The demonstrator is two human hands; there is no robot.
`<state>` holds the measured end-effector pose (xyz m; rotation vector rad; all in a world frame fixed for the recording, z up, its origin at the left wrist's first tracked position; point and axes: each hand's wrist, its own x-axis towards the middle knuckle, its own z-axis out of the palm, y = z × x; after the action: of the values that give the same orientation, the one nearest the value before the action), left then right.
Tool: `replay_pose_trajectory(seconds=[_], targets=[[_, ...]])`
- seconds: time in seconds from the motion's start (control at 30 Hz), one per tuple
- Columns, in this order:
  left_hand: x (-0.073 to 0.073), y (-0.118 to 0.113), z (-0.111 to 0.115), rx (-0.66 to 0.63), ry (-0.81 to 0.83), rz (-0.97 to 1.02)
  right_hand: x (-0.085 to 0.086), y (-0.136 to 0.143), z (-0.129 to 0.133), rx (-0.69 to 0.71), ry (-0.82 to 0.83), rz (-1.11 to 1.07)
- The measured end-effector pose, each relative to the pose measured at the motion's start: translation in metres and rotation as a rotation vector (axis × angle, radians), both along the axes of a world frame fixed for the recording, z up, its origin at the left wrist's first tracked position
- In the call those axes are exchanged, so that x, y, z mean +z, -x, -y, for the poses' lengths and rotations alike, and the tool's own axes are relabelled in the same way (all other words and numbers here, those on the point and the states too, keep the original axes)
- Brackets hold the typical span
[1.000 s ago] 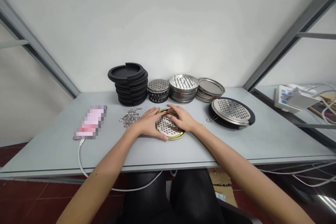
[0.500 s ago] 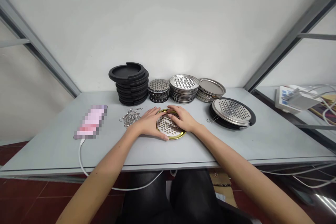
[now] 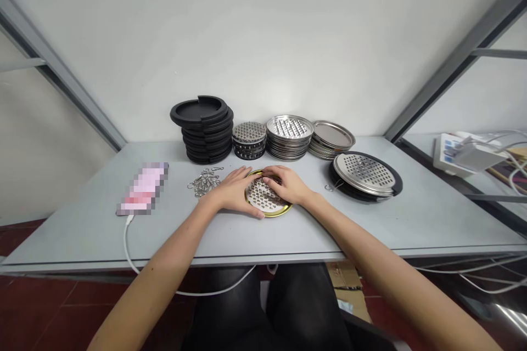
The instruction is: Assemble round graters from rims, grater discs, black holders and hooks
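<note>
Two hands, L hand [image 3: 234,193] & R hand [image 3: 287,185], are being kept on a gold-rimmed grater disc [image 3: 267,197] lying flat on the grey surface [image 3: 313,233]. L hand is being spread wide w/ thumb & fingers around the rim; R hand is being curled over the far R side. Metal clips [image 3: 205,182] are being left just beside L hand; black rings [image 3: 202,131] are being stacked behind.

You're in what looks like a small workshop, seated at a bench [image 3: 164,236] set against a bare wall. Stacked black rings [image 3: 206,134], piled metal grater discs [image 3: 289,137] and a heap of loose wire clips [image 3: 205,182] show it.
</note>
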<state>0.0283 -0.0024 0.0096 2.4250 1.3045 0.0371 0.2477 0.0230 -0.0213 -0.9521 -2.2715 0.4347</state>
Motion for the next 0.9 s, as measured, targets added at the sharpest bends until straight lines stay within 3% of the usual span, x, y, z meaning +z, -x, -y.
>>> replay_pose_trajectory(seconds=[0.9], targets=[[-0.0038,0.0004,-0.0026,-0.004,-0.015,0.005,0.0059,0.0,0.0039,-0.015,0.01,0.082]])
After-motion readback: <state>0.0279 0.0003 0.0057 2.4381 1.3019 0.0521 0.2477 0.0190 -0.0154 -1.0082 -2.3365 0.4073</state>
